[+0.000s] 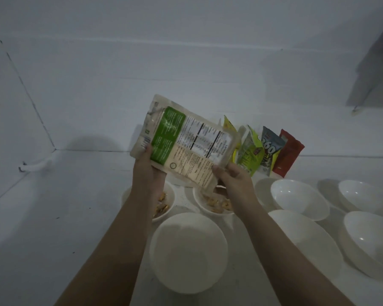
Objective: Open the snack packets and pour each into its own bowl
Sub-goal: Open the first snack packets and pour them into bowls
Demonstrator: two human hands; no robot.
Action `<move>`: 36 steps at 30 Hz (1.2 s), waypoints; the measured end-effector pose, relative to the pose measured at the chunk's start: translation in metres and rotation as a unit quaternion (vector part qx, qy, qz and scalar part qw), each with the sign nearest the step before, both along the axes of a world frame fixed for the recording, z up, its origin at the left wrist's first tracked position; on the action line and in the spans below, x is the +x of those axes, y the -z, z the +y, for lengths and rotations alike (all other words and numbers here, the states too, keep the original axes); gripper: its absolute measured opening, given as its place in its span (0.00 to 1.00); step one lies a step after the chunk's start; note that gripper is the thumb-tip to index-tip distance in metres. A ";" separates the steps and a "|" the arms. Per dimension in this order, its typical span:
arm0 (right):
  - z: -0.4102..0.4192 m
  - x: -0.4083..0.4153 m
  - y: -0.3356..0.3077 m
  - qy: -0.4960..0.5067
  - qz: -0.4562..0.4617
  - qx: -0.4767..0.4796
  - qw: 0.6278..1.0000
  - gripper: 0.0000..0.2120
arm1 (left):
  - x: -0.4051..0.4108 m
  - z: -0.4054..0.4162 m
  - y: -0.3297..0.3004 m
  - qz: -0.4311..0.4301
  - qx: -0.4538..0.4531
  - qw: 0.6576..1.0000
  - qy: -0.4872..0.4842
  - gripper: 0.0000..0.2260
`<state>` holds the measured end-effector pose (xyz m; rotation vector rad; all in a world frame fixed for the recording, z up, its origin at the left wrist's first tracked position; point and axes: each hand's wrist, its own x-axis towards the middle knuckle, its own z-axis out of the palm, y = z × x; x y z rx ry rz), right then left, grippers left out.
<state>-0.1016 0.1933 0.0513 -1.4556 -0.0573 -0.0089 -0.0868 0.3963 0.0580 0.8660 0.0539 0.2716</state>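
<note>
Nearest bowl (188, 252): white, round, glossy, sits at 6 o'clock betw the forearms. Looks bare inside, tho blurry so can't swear to it.
Packet (184, 142): big flat cream pouch w/ green panel + nutrition print, crinkly plastic look. Held up mid-frame, tilted, low corner aimed down at 5 o'clock.
Left hand (147, 166): grip clamped on packet's bottom-left edge, thumb on the printed face.
Right hand (232, 175): grip pinching the low right corner, right by the mouth.
Target bowl (215, 202): just under that corner, golden curled snacks already in it. Judging by that, pour is underway.
Left bowl (164, 202): at 9 o'clock of target, partly hidden by left wrist, also has brownish bits.
Spare bowls (299, 199): several more white ones off at 3 o'clock, look unfilled.
Other packets (263, 149): yellow, green, blue, red, leaning on the wall at 1 o'clock, prob still to do.
Risk: mouth is hidden behind right hand, so a fast dump could spill onto the counter (53, 217) or into the neighbor bowl, they're near each other. Slick pouch could also slip.
</note>
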 end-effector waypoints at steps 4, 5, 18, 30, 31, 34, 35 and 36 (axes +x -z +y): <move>-0.011 -0.024 -0.010 0.061 -0.005 0.048 0.997 0.06 | -0.012 -0.016 -0.001 0.073 0.063 0.995 -0.007 0.16; -0.012 -0.028 -0.012 0.077 -0.007 0.057 0.995 0.06 | -0.016 -0.019 -0.002 0.078 0.044 0.996 0.007 0.16; -0.120 -0.125 -0.012 0.299 -0.035 0.069 0.951 0.08 | -0.053 -0.165 0.006 0.061 0.065 0.977 0.196 0.05; -0.315 -0.229 -0.007 0.475 -0.052 0.087 0.874 0.07 | -0.113 -0.398 -0.002 0.012 0.110 0.927 0.359 0.06; -0.336 -0.240 -0.005 0.487 -0.054 0.089 0.867 0.07 | -0.122 -0.423 -0.001 0.015 0.111 0.922 0.370 0.06; -0.383 -0.262 0.001 0.513 -0.047 0.086 0.853 0.06 | -0.141 -0.477 0.002 0.021 0.104 0.915 0.390 0.06; -0.400 -0.271 0.004 0.523 -0.045 0.083 0.847 0.06 | -0.148 -0.499 0.003 0.023 0.103 0.912 0.396 0.06; -0.417 -0.279 0.007 0.533 -0.042 0.083 0.841 0.06 | -0.154 -0.519 0.004 0.026 0.104 0.909 0.404 0.06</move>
